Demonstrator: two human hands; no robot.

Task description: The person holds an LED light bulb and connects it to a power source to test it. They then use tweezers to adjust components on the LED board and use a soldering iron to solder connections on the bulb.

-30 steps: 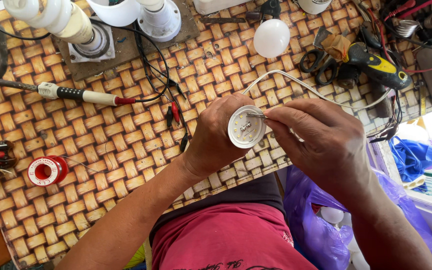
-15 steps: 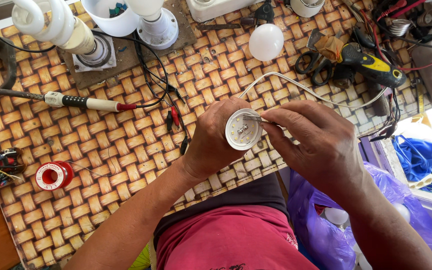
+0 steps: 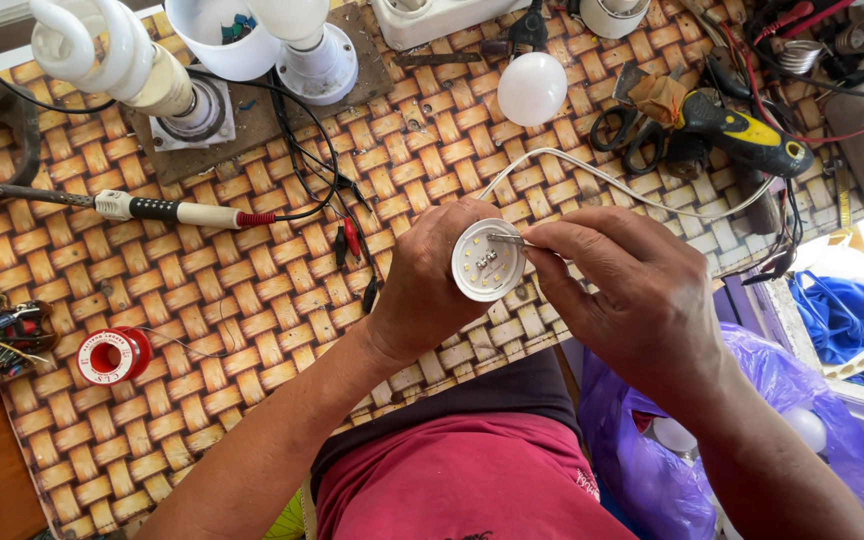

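Note:
My left hand (image 3: 430,285) grips a small round white lamp body (image 3: 488,262) with its open face up, showing a disc of little LED chips. My right hand (image 3: 624,290) is close against its right side and pinches a thin metal tool (image 3: 505,239) whose tip rests on the disc. Both hands hover above the front edge of a table with a woven-pattern cover (image 3: 252,300). A white cable (image 3: 602,180) curves across the table behind my right hand.
A soldering iron (image 3: 167,210) lies at left, a red solder spool (image 3: 112,355) lower left. At the back stand a spiral lamp (image 3: 112,50), a white cup (image 3: 217,35) and a white bulb dome (image 3: 532,88). Scissors and a black-yellow tool (image 3: 742,135) lie right; purple bags (image 3: 672,440) below.
The view has shifted slightly, so the table appears a little lower in frame. My hands stay together on the lamp body, with the tool tip still on the disc.

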